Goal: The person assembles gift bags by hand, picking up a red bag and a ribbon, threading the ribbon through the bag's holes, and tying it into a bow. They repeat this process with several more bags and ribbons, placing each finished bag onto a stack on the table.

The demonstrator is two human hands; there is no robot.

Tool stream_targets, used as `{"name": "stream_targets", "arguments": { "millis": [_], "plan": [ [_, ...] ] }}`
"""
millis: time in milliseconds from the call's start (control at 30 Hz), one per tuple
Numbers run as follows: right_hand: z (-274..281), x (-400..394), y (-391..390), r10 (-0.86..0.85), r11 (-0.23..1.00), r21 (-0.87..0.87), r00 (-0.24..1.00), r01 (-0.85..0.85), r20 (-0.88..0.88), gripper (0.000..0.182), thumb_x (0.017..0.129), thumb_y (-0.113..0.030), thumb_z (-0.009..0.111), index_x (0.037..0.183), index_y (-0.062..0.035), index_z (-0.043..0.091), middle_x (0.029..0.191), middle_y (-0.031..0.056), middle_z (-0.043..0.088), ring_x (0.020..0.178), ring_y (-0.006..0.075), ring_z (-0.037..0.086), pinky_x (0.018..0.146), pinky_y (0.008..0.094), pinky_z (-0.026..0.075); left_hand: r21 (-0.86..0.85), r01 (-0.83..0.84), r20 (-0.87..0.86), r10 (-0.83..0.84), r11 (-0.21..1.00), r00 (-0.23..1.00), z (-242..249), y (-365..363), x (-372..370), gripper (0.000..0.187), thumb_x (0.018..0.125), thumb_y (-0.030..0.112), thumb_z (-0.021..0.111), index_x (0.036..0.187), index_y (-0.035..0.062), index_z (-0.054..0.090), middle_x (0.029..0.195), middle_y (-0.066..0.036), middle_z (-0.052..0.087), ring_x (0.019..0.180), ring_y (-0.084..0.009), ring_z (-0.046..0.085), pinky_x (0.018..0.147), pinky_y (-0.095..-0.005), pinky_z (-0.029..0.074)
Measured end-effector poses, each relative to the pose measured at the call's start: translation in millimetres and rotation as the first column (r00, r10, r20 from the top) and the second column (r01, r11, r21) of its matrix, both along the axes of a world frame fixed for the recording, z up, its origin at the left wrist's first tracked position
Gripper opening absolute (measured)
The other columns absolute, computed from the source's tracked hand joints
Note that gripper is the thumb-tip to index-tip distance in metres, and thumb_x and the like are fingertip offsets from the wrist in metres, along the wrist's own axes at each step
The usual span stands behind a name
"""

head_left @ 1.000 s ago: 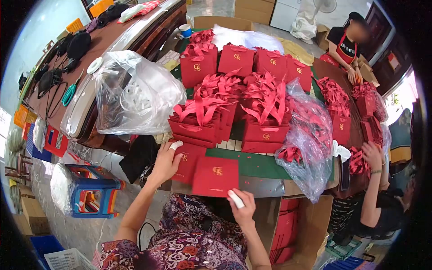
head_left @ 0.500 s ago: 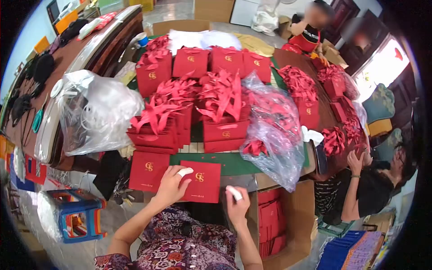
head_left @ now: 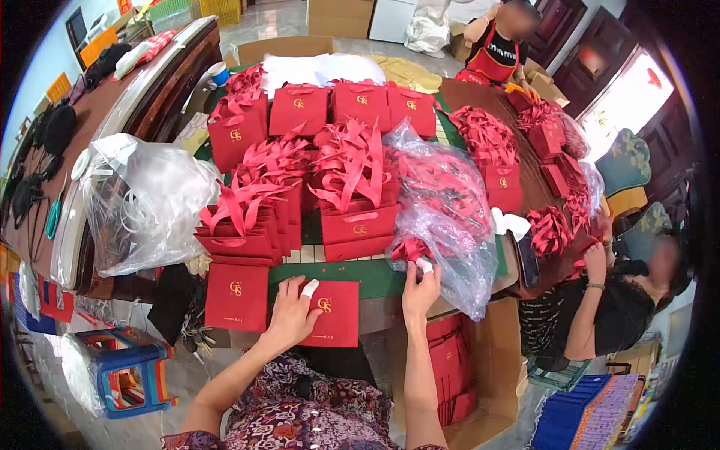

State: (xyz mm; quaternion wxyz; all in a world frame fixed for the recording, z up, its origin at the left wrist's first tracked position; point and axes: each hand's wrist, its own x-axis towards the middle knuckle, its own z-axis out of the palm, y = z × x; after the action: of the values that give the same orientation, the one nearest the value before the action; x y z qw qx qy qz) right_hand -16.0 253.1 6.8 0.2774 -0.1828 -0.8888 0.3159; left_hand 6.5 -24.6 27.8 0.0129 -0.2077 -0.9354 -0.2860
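My left hand (head_left: 292, 313) lies with its fingers apart on the left part of a flat red paper bag (head_left: 337, 313) with a gold logo. A second flat red bag (head_left: 236, 298) is just to its left. My right hand (head_left: 421, 294), its fingertips wrapped in white, pinches a red ribbon (head_left: 409, 249) at the lower opening of a clear plastic bag (head_left: 442, 195) full of red ribbons. Stacks of red bags with ribbon handles (head_left: 360, 226) stand behind my hands.
A clear bag of white material (head_left: 150, 202) is on the left. An open carton (head_left: 499, 360) with red bags stands below the table edge at right. One person (head_left: 615, 307) sits at right, another (head_left: 495, 56) at the back right. A blue stool (head_left: 135, 371) is lower left.
My right hand has moved up and right to the ribbons in the clear bag. My left hand remains on the flat bag. The view has shifted slightly.
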Motion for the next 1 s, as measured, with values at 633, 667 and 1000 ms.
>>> {"name": "stream_targets", "arguments": {
  "millis": [633, 667, 1000],
  "plan": [
    [23.5, 88.2, -74.0, 0.584, 0.797, 0.104, 0.803, -0.595, 0.114, 0.024, 0.077, -0.007, 0.078, 0.099, -0.0062, 0.07, 0.1, 0.0115, 0.063, 0.092, 0.0301, 0.063, 0.076, 0.0376, 0.053, 0.634, -0.224, 0.579, -0.263, 0.74, 0.772, -6.9, 45.3, -10.3, 0.028, 0.099, 0.018, 0.058, 0.117, -0.0018, 0.066, 0.095, -0.009, 0.071, 0.082, -0.0131, 0.067, 0.072, -0.03, 0.053],
    [26.7, 90.7, -73.4, 0.587, 0.796, 0.099, 0.802, -0.597, 0.115, 0.024, 0.077, -0.007, 0.078, 0.099, -0.0062, 0.07, 0.1, 0.0115, 0.063, 0.092, 0.0301, 0.063, 0.076, 0.0376, 0.053, 0.624, -0.178, 0.526, -0.24, 0.76, 0.816, -5.2, 45.0, -9.0, 0.026, 0.1, 0.016, 0.057, 0.116, -0.0018, 0.067, 0.093, -0.004, 0.069, 0.076, -0.0083, 0.064, 0.067, -0.0276, 0.052],
    [31.6, 93.9, -83.9, 0.433, 0.838, -0.341, 0.899, -0.426, -0.059, 0.024, 0.081, 0.0, 0.074, 0.104, -0.0044, 0.071, 0.097, 0.0058, 0.062, 0.082, 0.0149, 0.062, 0.071, 0.0268, 0.05, 0.424, 0.067, 0.258, -0.192, 0.903, 0.947, 2.2, 46.3, 25.0, 0.017, 0.085, 0.006, 0.062, 0.1, 0.0008, 0.066, 0.092, -0.017, 0.061, 0.087, -0.0385, 0.061, 0.077, -0.0461, 0.051]
  ]
}}
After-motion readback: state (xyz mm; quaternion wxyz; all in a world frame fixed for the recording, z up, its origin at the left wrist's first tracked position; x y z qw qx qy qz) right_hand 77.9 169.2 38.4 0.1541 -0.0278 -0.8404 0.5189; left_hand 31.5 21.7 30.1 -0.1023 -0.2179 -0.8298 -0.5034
